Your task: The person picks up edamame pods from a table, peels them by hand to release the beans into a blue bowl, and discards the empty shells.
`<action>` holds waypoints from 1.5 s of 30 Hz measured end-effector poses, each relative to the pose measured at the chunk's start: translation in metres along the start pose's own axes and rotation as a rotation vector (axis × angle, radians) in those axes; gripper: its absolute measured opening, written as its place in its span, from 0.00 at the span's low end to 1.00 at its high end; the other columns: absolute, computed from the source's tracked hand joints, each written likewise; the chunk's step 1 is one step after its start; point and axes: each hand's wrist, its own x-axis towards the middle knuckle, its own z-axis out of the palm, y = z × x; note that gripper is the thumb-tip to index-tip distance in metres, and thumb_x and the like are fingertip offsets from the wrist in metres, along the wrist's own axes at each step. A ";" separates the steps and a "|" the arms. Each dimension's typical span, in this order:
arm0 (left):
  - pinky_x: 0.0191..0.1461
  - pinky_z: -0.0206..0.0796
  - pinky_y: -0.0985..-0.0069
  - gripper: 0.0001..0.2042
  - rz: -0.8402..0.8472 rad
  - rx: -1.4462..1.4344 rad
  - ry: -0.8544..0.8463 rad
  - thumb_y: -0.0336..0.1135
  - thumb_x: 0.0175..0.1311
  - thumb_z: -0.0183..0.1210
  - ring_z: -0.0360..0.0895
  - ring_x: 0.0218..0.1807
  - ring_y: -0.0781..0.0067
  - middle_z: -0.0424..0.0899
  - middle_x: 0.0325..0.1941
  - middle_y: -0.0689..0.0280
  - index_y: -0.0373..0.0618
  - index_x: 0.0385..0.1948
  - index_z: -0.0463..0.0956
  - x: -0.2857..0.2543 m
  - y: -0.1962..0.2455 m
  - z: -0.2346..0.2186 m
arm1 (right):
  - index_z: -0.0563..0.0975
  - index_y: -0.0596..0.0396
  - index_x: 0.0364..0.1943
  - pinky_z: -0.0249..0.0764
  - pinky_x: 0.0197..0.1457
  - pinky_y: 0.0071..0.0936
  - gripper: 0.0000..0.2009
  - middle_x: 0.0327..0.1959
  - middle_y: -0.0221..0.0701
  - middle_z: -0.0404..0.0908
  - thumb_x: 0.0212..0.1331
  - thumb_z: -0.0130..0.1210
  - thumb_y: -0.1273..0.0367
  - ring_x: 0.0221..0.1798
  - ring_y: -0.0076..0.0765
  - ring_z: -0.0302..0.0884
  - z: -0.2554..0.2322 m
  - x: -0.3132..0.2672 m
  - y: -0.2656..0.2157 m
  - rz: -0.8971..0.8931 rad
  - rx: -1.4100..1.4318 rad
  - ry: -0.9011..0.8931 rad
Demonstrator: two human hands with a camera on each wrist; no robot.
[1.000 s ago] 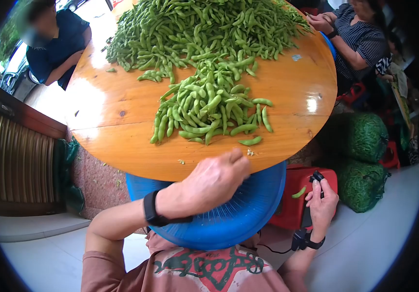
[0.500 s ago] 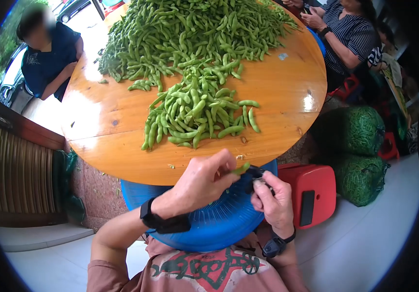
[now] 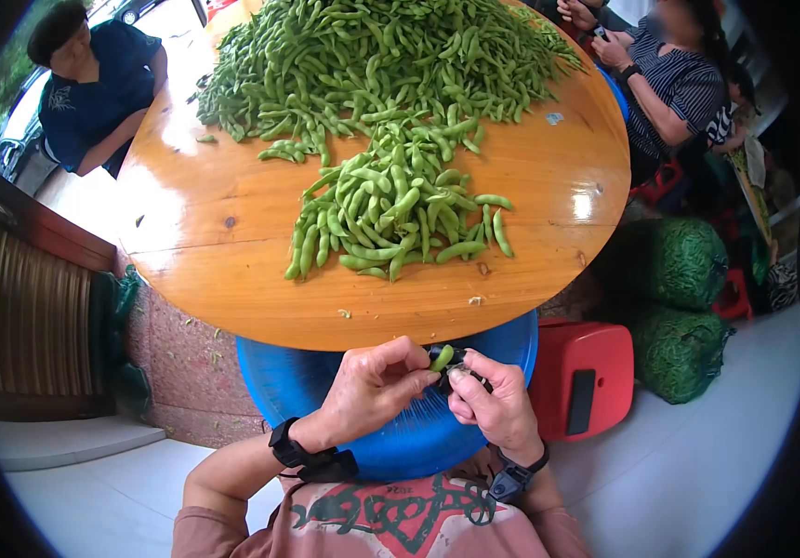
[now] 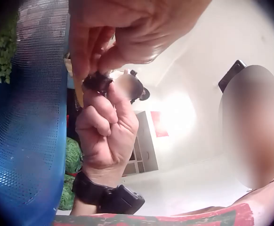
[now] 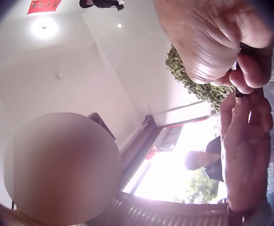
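In the head view my left hand [image 3: 369,388] pinches a green soybean pod [image 3: 442,357] between thumb and fingers. My right hand [image 3: 499,402] grips a small black tool [image 3: 459,356] right beside the pod, over a blue mesh basket [image 3: 265,367]. The tool's exact kind cannot be told, since fingers cover most of it. Both hands meet at the black tool [image 4: 98,83] in the left wrist view. On the wooden table [image 3: 548,186], a small heap of pods [image 3: 390,209] lies in front of a much larger pile [image 3: 363,65].
A red stool [image 3: 595,344] stands to the right of the basket, with stacked green net sacks [image 3: 683,349] beyond it. One person [image 3: 93,84] sits across at the left, another [image 3: 674,88] at the right. The table edge overhangs the basket.
My right hand has come in from over the red stool with the tool. My left hand has brought a pod back from the table edge, and both hands now meet above the basket.
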 end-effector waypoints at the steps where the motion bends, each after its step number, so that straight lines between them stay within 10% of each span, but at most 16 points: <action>1: 0.31 0.74 0.82 0.03 0.000 -0.002 0.000 0.23 0.66 0.63 0.81 0.28 0.82 0.83 0.28 0.67 0.37 0.34 0.77 -0.001 0.000 0.000 | 0.73 0.60 0.33 0.60 0.23 0.16 0.07 0.26 0.21 0.65 0.71 0.53 0.74 0.24 0.13 0.65 0.000 -0.001 0.003 -0.011 -0.024 0.001; 13: 0.30 0.73 0.79 0.06 0.320 0.312 0.020 0.24 0.61 0.67 0.82 0.28 0.76 0.83 0.27 0.65 0.39 0.28 0.77 -0.010 -0.006 -0.004 | 0.74 0.62 0.35 0.60 0.22 0.17 0.05 0.29 0.22 0.67 0.71 0.52 0.75 0.23 0.13 0.64 -0.002 0.000 0.016 -0.204 -0.168 -0.048; 15: 0.28 0.72 0.80 0.08 -0.042 -0.349 -0.164 0.25 0.64 0.66 0.82 0.28 0.71 0.82 0.27 0.64 0.39 0.38 0.75 -0.014 -0.016 -0.006 | 0.76 0.62 0.37 0.59 0.22 0.17 0.05 0.28 0.22 0.68 0.71 0.52 0.75 0.22 0.14 0.64 -0.006 0.000 0.016 -0.182 -0.073 -0.104; 19: 0.26 0.71 0.80 0.14 -0.212 -0.845 -0.304 0.24 0.66 0.63 0.83 0.28 0.69 0.82 0.29 0.63 0.40 0.48 0.69 -0.009 -0.015 -0.010 | 0.79 0.63 0.44 0.55 0.22 0.17 0.08 0.24 0.22 0.67 0.73 0.50 0.71 0.21 0.15 0.60 -0.013 -0.001 0.020 0.101 0.368 -0.269; 22: 0.30 0.70 0.81 0.14 -0.265 -0.695 -0.378 0.29 0.71 0.60 0.80 0.30 0.76 0.81 0.33 0.65 0.41 0.51 0.65 -0.007 -0.009 -0.013 | 0.79 0.62 0.44 0.55 0.23 0.16 0.08 0.25 0.21 0.67 0.74 0.50 0.71 0.22 0.13 0.60 -0.010 0.000 0.016 0.108 0.262 -0.255; 25: 0.30 0.68 0.81 0.13 -0.232 -0.308 -0.280 0.32 0.70 0.62 0.78 0.29 0.77 0.81 0.32 0.66 0.41 0.48 0.68 -0.006 -0.018 -0.006 | 0.77 0.61 0.38 0.69 0.30 0.31 0.03 0.27 0.34 0.73 0.61 0.57 0.77 0.27 0.38 0.73 -0.007 0.006 0.013 -0.484 -0.707 -0.125; 30: 0.36 0.74 0.70 0.13 0.059 0.362 -0.188 0.34 0.73 0.57 0.82 0.27 0.69 0.83 0.26 0.56 0.35 0.52 0.71 -0.009 -0.008 -0.001 | 0.75 0.62 0.34 0.73 0.35 0.38 0.03 0.30 0.40 0.74 0.56 0.57 0.80 0.32 0.49 0.76 -0.004 0.003 0.011 -0.492 -0.823 -0.057; 34: 0.37 0.75 0.71 0.16 0.030 0.286 -0.206 0.35 0.76 0.54 0.83 0.30 0.70 0.84 0.27 0.57 0.35 0.58 0.70 -0.012 -0.017 -0.001 | 0.75 0.62 0.33 0.73 0.34 0.38 0.03 0.31 0.40 0.74 0.56 0.56 0.80 0.31 0.51 0.75 -0.009 0.003 0.018 -0.465 -0.829 -0.022; 36: 0.42 0.76 0.73 0.20 -0.312 -0.116 -0.242 0.37 0.78 0.49 0.81 0.35 0.73 0.83 0.31 0.60 0.35 0.65 0.67 -0.011 -0.016 -0.002 | 0.75 0.62 0.34 0.73 0.34 0.38 0.03 0.31 0.40 0.73 0.56 0.56 0.81 0.31 0.52 0.76 -0.005 0.004 0.024 -0.457 -0.839 0.002; 39: 0.46 0.75 0.76 0.21 -0.356 -0.473 -0.157 0.38 0.80 0.44 0.78 0.39 0.76 0.81 0.37 0.64 0.34 0.67 0.65 -0.010 -0.028 0.005 | 0.75 0.62 0.35 0.75 0.34 0.40 0.04 0.32 0.40 0.72 0.57 0.56 0.80 0.32 0.52 0.77 0.009 0.007 0.037 -0.584 -0.960 0.160; 45: 0.45 0.73 0.77 0.16 -0.418 -0.692 0.047 0.28 0.73 0.45 0.75 0.41 0.79 0.80 0.44 0.64 0.34 0.57 0.74 -0.006 -0.042 0.024 | 0.75 0.62 0.36 0.75 0.35 0.43 0.07 0.35 0.41 0.71 0.54 0.57 0.83 0.33 0.53 0.76 0.024 0.007 0.042 -0.574 -1.125 0.230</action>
